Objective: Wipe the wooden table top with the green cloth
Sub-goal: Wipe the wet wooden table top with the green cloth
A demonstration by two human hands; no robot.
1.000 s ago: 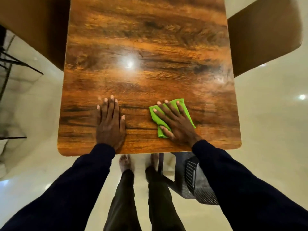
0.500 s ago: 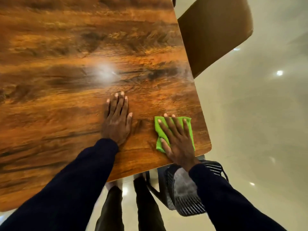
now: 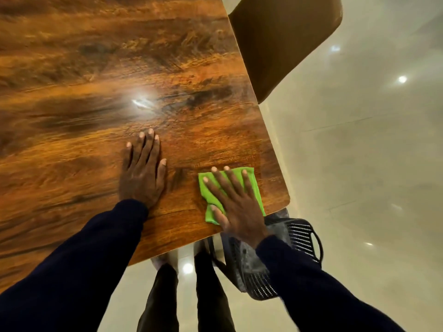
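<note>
The wooden table top (image 3: 96,92) fills the left and centre of the view, glossy with dark grain. A folded green cloth (image 3: 250,182) lies flat near the table's near right corner. My right hand (image 3: 236,204) presses on it with straight, spread fingers and covers most of it. My left hand (image 3: 142,171) lies flat on the bare wood a little to the left of the cloth, fingers straight and together.
A brown chair seat (image 3: 282,41) stands beyond the table's right edge. A black perforated plastic chair (image 3: 275,259) sits below the near right corner, beside my legs (image 3: 187,295). Pale glossy floor (image 3: 359,164) spreads to the right.
My right hand has slid the cloth rightward toward the near right corner. The view has swung right, so the table now sits to the left. My left hand stays flat on the wood.
</note>
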